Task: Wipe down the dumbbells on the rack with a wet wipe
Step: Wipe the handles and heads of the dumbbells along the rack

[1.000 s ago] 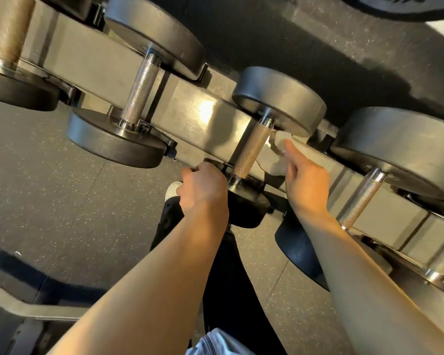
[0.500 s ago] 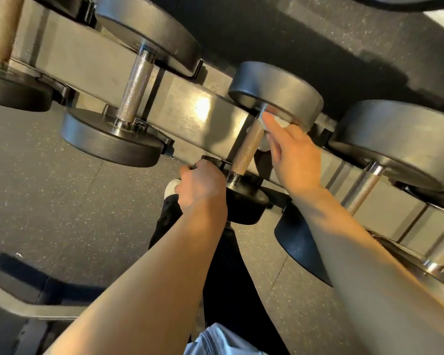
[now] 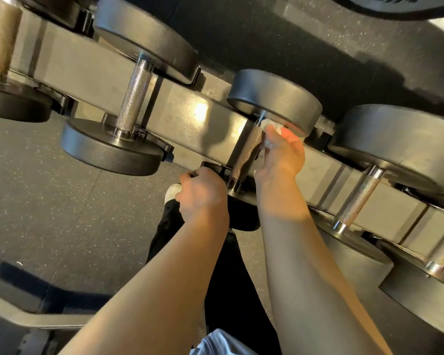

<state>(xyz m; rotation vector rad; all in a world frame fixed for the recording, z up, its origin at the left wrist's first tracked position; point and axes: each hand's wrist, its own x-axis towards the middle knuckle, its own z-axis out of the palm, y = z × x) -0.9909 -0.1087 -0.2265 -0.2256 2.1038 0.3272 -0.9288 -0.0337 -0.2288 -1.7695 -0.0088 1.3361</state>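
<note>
Now, on the far left, one dumbbell [image 3: 8,80] lies on the grey rack [image 3: 92,78], cut by the frame edge. Beside it rests a second dumbbell [image 3: 133,98] with a bright knurled handle and two dark round heads. The rack is the only holder here, and four dumbbells are seen on its top row (the first only in part).

Further right, the left hand [image 3: 203,193] is curled around the near head of the third dumbbell [image 3: 274,98], and its fingers grip the head's edge. Just beside it, the right hand [image 3: 282,155] pinches one white wet wipe [image 3: 273,129] and presses it against the upper end of this dumbbell's handle, just under the far head.

On the right, a fourth dumbbell [image 3: 397,139] lies in its place, apart from both hands. Below it, more dark heads of a lower row show, too much hidden to count. One white shoe [image 3: 173,192] shows on the speckled floor [image 3: 49,213].
</note>
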